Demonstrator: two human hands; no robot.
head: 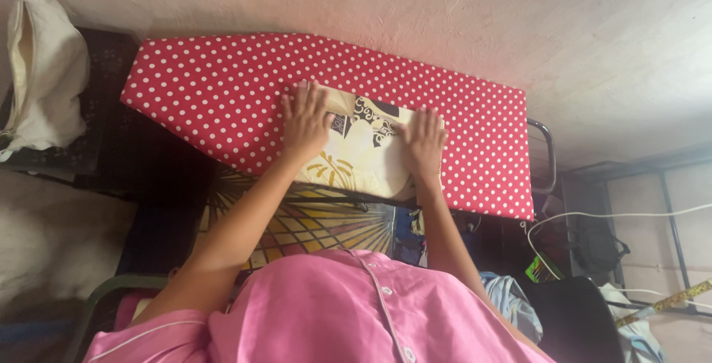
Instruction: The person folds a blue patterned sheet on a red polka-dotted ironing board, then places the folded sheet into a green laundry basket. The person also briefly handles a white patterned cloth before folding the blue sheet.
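Note:
A cream cloth (363, 157) with black and yellow patterns lies on an ironing board (215, 88) covered in red fabric with white dots. The cloth hangs over the board's near edge. My left hand (305, 117) lies flat on the cloth's left part, fingers spread. My right hand (424, 140) presses flat on its right part. Neither hand grips anything. I wear a pink top (356, 311).
A pale wall (445, 14) runs behind the board. A white bag (44, 66) hangs at the far left. The board's metal end rail (549, 155) sticks out at right, with white cables (593, 218) and a dark rack (653, 207) beyond.

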